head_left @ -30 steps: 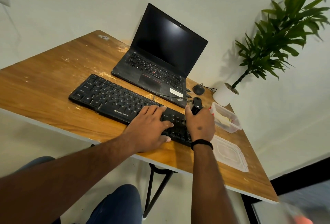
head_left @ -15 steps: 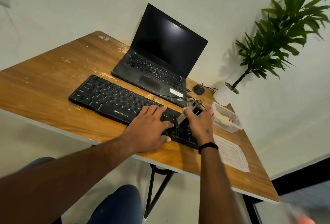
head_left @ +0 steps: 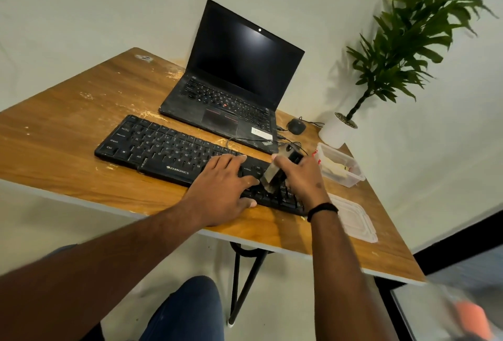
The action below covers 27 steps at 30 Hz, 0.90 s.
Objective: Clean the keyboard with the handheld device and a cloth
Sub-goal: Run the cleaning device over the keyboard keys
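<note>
Left hand [head_left: 221, 191] flat, fingers spread on keyboard [head_left: 174, 154]; right hand [head_left: 300, 177] clamped round handheld device [head_left: 275, 170], nozzle tilted onto keys

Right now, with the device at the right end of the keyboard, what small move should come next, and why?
Probably draw the device slowly leftward along the keyboard. The right hand grips it nozzle-down on the right-end keys, the left hand steadies the keyboard, and the rest seems not yet covered.

Both forearms are bare, a black band [head_left: 322, 210] circles the right wrist at centre right, and dark blue trousers [head_left: 187, 310] show at the bottom.
</note>
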Each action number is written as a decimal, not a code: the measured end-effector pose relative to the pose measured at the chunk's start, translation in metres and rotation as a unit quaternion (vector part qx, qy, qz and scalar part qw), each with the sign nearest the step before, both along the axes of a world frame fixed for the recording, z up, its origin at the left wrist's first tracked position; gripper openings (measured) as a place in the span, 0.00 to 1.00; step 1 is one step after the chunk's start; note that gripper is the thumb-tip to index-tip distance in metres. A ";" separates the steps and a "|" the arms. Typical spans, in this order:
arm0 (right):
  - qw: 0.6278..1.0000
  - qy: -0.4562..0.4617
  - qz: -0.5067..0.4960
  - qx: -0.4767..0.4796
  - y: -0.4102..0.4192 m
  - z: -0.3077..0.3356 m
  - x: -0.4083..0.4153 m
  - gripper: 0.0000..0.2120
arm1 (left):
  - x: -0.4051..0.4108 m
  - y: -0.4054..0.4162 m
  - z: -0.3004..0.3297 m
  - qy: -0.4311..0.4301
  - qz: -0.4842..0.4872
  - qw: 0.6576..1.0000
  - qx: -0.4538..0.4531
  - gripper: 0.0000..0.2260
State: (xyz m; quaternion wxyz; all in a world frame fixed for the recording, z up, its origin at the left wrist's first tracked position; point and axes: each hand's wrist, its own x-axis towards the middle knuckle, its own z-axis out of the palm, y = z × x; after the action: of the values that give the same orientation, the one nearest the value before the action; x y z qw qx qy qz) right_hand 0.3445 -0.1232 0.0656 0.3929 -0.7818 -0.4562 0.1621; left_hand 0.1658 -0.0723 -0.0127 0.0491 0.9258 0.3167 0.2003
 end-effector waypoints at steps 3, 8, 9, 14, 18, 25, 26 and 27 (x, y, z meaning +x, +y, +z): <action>0.992 -0.066 -0.082 0.073 -0.001 -0.011 -0.007 0.15 | 0.000 0.000 0.001 -0.005 -0.005 1.000 0.001 0.25; 0.998 -0.053 -0.016 0.030 -0.013 -0.021 -0.011 0.15 | 0.001 0.000 0.002 0.000 -0.003 1.000 -0.001 0.25; 0.999 -0.037 0.003 0.032 -0.018 -0.020 -0.009 0.14 | 0.001 0.000 0.002 -0.001 -0.003 1.000 0.000 0.25; 0.962 -0.116 -0.110 0.221 -0.046 -0.037 0.004 0.10 | 0.000 -0.002 0.004 -0.008 0.000 1.000 0.003 0.26; 0.932 -0.160 -0.136 0.296 -0.060 -0.057 0.010 0.09 | -0.001 -0.003 0.002 -0.018 0.001 1.000 0.012 0.25; 0.923 -0.152 -0.156 0.319 -0.060 -0.060 0.013 0.09 | 0.007 -0.006 0.002 -0.059 -0.004 0.998 0.016 0.28; 0.922 -0.129 -0.166 0.326 -0.060 -0.060 0.014 0.08 | 0.012 -0.008 0.003 -0.077 -0.005 0.997 0.012 0.28; 0.920 -0.095 -0.180 0.336 -0.061 -0.058 0.015 0.07 | 0.018 -0.011 0.004 -0.091 -0.005 0.996 0.011 0.28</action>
State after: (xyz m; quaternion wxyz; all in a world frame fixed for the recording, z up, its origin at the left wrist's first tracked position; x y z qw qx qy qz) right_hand 0.3598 -0.1841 0.0073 0.6097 -0.6846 -0.3706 -0.1492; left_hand 0.1841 -0.0835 -0.0090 0.0688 0.9059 0.3038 0.2870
